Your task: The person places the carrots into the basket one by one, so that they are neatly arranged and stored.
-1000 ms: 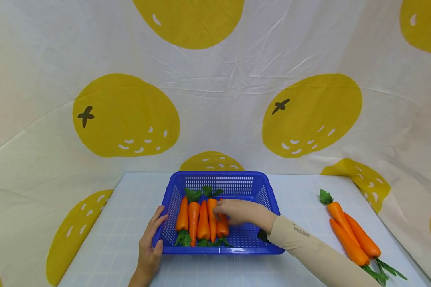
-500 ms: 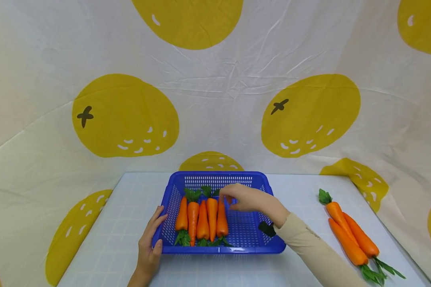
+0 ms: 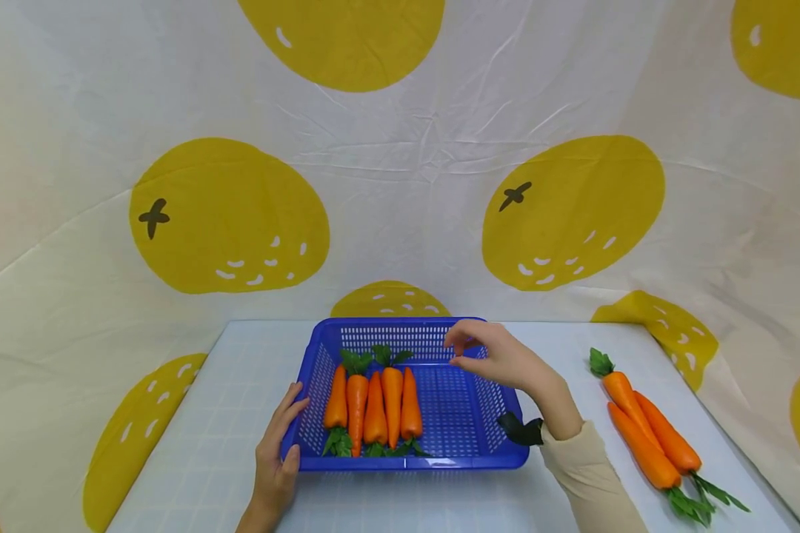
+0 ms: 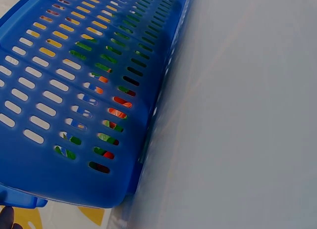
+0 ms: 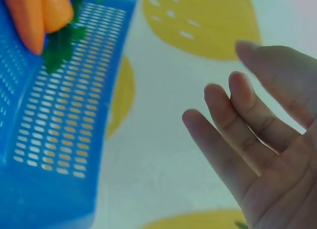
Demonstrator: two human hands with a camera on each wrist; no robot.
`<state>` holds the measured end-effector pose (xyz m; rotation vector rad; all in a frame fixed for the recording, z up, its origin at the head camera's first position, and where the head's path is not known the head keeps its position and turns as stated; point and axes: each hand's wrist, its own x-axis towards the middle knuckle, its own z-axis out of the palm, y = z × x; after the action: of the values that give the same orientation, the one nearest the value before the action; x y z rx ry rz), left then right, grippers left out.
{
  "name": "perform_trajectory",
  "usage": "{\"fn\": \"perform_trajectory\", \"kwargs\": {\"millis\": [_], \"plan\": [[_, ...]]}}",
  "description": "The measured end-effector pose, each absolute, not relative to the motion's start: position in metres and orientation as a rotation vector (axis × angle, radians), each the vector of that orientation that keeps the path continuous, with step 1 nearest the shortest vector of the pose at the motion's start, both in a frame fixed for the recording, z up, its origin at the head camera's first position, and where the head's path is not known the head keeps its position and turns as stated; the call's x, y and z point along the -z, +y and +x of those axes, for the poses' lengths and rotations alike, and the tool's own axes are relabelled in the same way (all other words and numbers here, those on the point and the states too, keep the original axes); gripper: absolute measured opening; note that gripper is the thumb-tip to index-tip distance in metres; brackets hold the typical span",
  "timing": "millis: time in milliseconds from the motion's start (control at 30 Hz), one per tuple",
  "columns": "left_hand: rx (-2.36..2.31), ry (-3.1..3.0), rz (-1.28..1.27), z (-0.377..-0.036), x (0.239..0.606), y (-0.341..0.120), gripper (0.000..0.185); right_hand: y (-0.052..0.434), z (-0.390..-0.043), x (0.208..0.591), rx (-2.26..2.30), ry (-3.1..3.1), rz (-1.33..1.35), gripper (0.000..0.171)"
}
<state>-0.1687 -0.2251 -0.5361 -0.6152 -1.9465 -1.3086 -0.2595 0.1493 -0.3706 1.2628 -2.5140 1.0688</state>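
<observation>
My right hand [image 3: 507,363] is empty, fingers relaxed, above the basket [image 3: 407,465]; my left hand [image 3: 276,455] holds its corner. If I reach carelessly toward the loose carrots [image 3: 647,437], my sleeve [image 3: 590,474] could catch the rim and shift the basket.

five carrots [image 3: 373,407] in basket [image 3: 470,448]; three carrots [image 3: 647,433] right, on table [image 3: 193,459].

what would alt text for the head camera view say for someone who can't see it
A blue basket on a pale table holds five carrots side by side in its left half. The left hand grips the basket's near left corner, while the empty right hand hovers over its far right side. Three more carrots lie on the table to the right.
</observation>
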Motion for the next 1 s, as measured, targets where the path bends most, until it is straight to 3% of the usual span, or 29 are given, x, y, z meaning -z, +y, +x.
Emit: {"fn": "perform_trajectory", "kwargs": {"millis": [433, 1000], "plan": [[1.289, -1.922, -0.636, -0.173, 0.543, -0.228, 0.046, 0.212, -0.233, 0.379, -1.071, -2.258, 0.847, 0.036], [1.301, -1.902, -0.648, -0.172, 0.541, -0.226, 0.046, 0.293, -0.221, 0.41, -1.233, -2.218, 0.108, 0.022]]}}
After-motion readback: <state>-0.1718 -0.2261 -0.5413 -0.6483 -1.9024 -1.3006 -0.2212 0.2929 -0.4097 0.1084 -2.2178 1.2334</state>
